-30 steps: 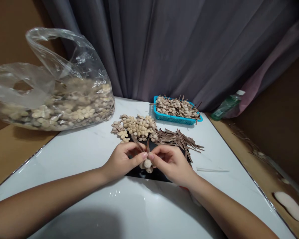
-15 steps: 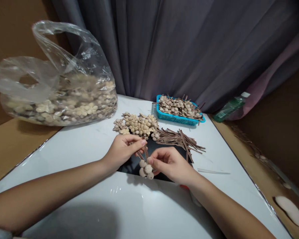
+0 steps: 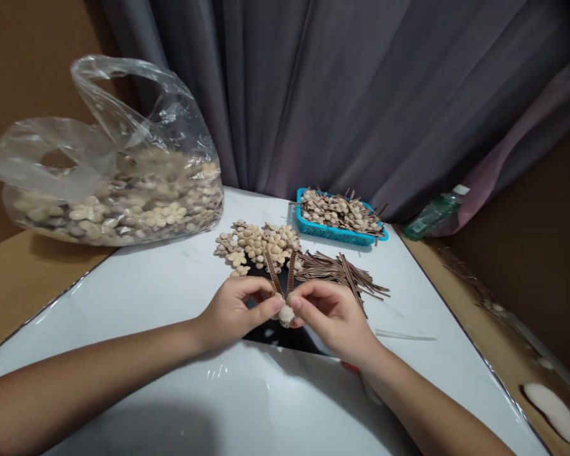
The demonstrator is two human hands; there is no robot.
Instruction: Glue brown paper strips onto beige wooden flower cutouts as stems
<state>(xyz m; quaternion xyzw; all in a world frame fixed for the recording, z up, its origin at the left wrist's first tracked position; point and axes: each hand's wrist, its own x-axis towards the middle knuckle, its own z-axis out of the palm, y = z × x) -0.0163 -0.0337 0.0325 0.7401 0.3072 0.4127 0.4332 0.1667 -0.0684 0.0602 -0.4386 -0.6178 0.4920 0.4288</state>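
Between my two hands is a beige padded fabric flower (image 3: 286,315) with a rough round centre, its petals mostly covered by my fingers. My left hand (image 3: 247,310) pinches its left side, and my right hand (image 3: 330,316) pinches the right side. Two ends of a brown checked ribbon (image 3: 291,269) stick up from the flower in a V. Just beyond my hands lies a heap of cream and beige fabric flowers (image 3: 266,244). To its right is a pile of cut brown ribbon strips (image 3: 337,272). Under my hands lies a black mat (image 3: 285,337).
A clear plastic bag (image 3: 171,190) full of flowers stands at the left. A blue basket (image 3: 337,235) of flowers with ribbons is at the back right. A green bottle (image 3: 434,212) lies beyond the right edge of the white table (image 3: 137,373). A thin white stick (image 3: 405,334) rests on the right.
My left hand has moved from the ribbon ends down to the flower's left side. The ribbon ends now stand free, pointing up. My right hand stays at the flower's right side.
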